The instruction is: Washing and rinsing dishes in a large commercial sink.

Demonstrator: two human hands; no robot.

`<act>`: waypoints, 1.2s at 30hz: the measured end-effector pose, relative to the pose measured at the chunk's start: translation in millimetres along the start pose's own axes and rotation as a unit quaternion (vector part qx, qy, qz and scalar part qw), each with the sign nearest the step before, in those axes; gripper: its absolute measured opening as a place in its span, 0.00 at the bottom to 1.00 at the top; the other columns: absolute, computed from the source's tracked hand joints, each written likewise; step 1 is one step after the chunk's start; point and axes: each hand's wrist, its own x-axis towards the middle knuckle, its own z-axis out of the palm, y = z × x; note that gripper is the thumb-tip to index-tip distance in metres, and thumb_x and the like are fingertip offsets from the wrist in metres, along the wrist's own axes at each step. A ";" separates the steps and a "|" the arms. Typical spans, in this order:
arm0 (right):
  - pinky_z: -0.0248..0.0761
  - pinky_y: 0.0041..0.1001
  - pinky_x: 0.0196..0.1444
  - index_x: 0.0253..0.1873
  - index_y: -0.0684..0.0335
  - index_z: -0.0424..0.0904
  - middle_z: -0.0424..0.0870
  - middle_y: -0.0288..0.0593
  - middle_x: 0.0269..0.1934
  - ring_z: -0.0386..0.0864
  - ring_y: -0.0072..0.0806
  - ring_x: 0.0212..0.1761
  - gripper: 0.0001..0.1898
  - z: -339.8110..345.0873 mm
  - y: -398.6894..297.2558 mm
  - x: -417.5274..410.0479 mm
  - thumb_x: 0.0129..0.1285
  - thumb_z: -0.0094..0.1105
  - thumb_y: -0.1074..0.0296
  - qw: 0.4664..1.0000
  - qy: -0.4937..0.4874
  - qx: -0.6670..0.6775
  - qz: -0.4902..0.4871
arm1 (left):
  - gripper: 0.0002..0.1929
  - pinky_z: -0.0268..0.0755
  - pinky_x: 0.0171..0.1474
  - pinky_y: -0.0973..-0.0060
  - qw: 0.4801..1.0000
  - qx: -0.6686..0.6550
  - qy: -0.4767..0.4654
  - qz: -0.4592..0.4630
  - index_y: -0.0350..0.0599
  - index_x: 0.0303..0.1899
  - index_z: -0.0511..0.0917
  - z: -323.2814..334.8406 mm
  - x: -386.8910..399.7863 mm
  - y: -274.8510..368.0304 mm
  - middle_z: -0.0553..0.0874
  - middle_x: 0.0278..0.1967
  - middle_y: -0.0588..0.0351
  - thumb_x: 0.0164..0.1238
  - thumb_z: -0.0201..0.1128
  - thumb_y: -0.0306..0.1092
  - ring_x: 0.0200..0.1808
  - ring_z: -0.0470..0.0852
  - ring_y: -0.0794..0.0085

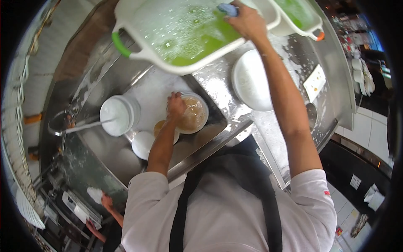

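Observation:
My right hand (250, 23) grips a blue-and-white scrubbing sponge (228, 9) over the right side of a white plastic tub (185, 70). Green, foamy liquid fills much of that tub. In the sink basin (148, 83) to the lower left, my left hand (177, 105) holds a round white bowl (206, 110) by its left side. Bubbly brownish liquid lies in this bowl. My left forearm partly hides a smaller bowl (177, 137) and passes beside a white bowl (141, 145).
Water runs from a faucet (80, 127) into a white bucket (114, 115). A large white bowl (250, 82) sits on the steel counter, partly behind my right arm. A second tub (310, 30) stands at upper right. At lower left, another person's hands (107, 201) handle white dishes.

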 end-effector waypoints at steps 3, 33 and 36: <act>0.74 0.40 0.49 0.56 0.49 0.77 0.85 0.48 0.43 0.83 0.44 0.45 0.25 4.2 6.7 5.5 0.51 0.62 0.51 0.999 -0.038 -0.031 0.006 | 0.24 0.69 0.58 0.55 0.999 -0.006 -0.032 0.020 0.33 0.56 0.70 13.0 4.4 -7.2 0.72 0.54 0.37 0.57 0.55 0.33 0.53 0.74 0.42; 0.77 0.37 0.40 0.46 0.59 0.78 0.83 0.51 0.36 0.84 0.43 0.37 0.18 0.4 18.7 -0.3 0.48 0.60 0.62 0.999 0.010 0.019 -0.030 | 0.36 0.55 0.65 0.45 0.938 0.017 -0.116 0.327 0.62 0.63 0.66 -3.7 -5.7 19.9 0.68 0.61 0.39 0.48 0.68 0.47 0.64 0.64 0.45; 0.77 0.38 0.40 0.46 0.59 0.78 0.83 0.51 0.36 0.84 0.43 0.37 0.18 -1.4 18.6 0.0 0.48 0.59 0.62 0.999 0.001 0.023 -0.030 | 0.43 0.45 0.70 0.43 0.915 0.070 -0.221 0.330 0.65 0.69 0.60 2.3 -34.0 56.7 0.58 0.69 0.42 0.48 0.69 0.54 0.72 0.53 0.48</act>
